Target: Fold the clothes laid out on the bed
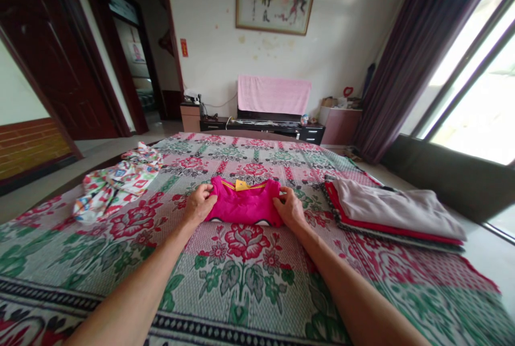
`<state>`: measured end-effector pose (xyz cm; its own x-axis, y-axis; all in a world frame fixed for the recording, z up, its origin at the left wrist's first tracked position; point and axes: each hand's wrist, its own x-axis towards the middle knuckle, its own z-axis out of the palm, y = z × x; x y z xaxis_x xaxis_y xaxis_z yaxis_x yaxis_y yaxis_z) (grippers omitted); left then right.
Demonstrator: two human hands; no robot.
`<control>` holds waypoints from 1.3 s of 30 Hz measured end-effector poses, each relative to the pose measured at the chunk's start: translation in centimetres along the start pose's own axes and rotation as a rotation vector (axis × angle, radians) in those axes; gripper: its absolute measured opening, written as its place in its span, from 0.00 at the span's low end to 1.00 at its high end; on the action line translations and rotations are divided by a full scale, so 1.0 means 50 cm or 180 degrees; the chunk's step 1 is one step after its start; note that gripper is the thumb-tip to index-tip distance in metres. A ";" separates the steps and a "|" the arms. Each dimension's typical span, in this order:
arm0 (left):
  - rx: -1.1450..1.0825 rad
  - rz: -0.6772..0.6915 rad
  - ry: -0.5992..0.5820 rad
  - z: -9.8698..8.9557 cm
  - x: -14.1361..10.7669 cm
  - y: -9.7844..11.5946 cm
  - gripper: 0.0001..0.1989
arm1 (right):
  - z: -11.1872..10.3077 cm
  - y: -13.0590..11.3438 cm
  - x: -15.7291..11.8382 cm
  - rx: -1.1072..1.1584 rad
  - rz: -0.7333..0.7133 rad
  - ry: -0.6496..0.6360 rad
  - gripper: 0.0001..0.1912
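A bright pink shirt (245, 204), folded into a short wide bundle, lies on the flowered bedspread (237, 281) straight ahead. Its yellow neck trim and label face up along the far edge, and bits of a white-and-black print peek out at the near edge. My left hand (201, 202) pinches the shirt's left end between thumb and fingers. At the opposite end, my right hand (290, 206) grips the right edge in the same way. Both forearms reach in from the bottom of the view.
To the left lies a crumpled white garment with a colourful print (120, 182). A stack of folded clothes (396, 212), light grey on top with red beneath, sits at the right. Beyond the bedspread stands a low black cabinet (311, 134) under a pink cloth (274, 95).
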<state>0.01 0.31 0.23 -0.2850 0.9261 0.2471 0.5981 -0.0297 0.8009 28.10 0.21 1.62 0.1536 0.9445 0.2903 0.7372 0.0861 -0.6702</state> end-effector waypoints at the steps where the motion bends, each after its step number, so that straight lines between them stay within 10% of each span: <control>1: 0.0003 0.0030 0.0002 0.000 -0.001 0.000 0.22 | -0.001 0.000 0.000 0.0001 0.0020 -0.0009 0.19; 15: 0.0463 0.0291 0.0262 -0.002 -0.012 0.013 0.13 | -0.007 -0.002 -0.013 -0.0065 -0.0131 0.0219 0.04; 39: 0.0871 0.0479 0.0214 -0.005 -0.028 0.027 0.08 | -0.005 0.004 -0.017 -0.0175 -0.0387 0.0165 0.08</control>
<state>1.04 -1.12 1.09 -0.2215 0.8918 0.3946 0.8140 -0.0538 0.5784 28.31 -0.64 1.42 0.0936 0.9104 0.4030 0.7871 0.1802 -0.5899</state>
